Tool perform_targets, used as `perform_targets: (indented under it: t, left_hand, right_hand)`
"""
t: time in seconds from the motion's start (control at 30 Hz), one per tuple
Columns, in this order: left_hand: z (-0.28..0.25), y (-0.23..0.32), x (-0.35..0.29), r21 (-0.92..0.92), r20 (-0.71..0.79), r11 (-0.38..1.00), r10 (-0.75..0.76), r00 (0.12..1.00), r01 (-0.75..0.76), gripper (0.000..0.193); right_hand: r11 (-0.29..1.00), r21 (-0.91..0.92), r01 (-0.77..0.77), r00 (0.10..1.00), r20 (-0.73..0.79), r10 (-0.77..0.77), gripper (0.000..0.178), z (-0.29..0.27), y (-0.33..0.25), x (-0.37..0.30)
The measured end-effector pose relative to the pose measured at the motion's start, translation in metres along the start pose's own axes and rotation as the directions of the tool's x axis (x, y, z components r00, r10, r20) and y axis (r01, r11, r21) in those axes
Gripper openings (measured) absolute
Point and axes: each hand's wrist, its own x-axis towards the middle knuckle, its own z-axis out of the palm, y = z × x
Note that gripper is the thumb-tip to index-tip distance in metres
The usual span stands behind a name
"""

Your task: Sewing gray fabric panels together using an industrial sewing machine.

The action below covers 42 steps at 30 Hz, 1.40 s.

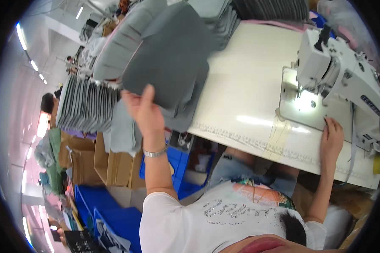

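My left hand (pixel 144 110) is at the lower edge of a large dark grey fabric panel (pixel 171 55). The thumb lies over the panel and the other fingers curl at its edge. The panel is tilted and its right side is blurred, above more grey pieces (pixel 190 110) at the table's left end. My right hand (pixel 332 137) rests on the white table (pixel 245 80) in front of the sewing machine (pixel 337 71). Its fingers are closed around a small dark thing, mostly hidden. The machine's lamp lights the needle area.
Stacks of grey pieces (pixel 86 105) stand left of the table, with further stacks (pixel 217 19) at the back. Cardboard boxes (pixel 116 166) and blue bins (pixel 118 223) are on the floor at left. A ruler strip (pixel 240 139) runs along the table's front edge. Another person (pixel 50 105) is far left.
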Motion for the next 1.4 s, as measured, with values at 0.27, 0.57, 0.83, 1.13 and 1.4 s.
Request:
perform_targets:
  t: [0.27, 0.57, 0.83, 1.13, 1.4]
  left_hand:
    - [0.089, -0.123, 0.183, 0.457, 0.627, 0.594, 0.313, 0.713, -0.662, 0.043]
    - [0.052, -0.076, 0.138, 0.787, 0.576, 0.364, -0.143, 0.805, -0.498, 0.027]
    - [-0.046, -0.069, 0.040, 0.886, 0.359, 0.436, -0.428, 0.829, -0.159, 0.034]
    - [-0.076, -0.094, 0.042, 0.690, 0.139, 0.680, -0.462, 0.876, 0.249, 0.023]
    - [-0.052, -0.079, 0.009, 0.688, 0.503, 0.645, -0.095, 0.859, -0.332, 0.016]
  right_hand:
    - [0.999, 0.035, 0.009, 1.000, 0.007, -0.010, 0.027, -0.009, -0.015, -0.004]
    - [0.998, -0.053, -0.023, 0.999, -0.047, 0.020, 0.028, 0.001, 0.009, 0.006]
    - [0.976, 0.033, 0.214, 0.973, -0.092, -0.210, 0.029, 0.004, -0.017, 0.009]
    - [0.586, 0.775, 0.236, 0.827, 0.156, -0.540, 0.030, -0.018, -0.168, 0.031]
    - [0.421, 0.836, -0.352, 0.723, 0.529, -0.445, 0.057, 0.036, -0.359, 0.100]
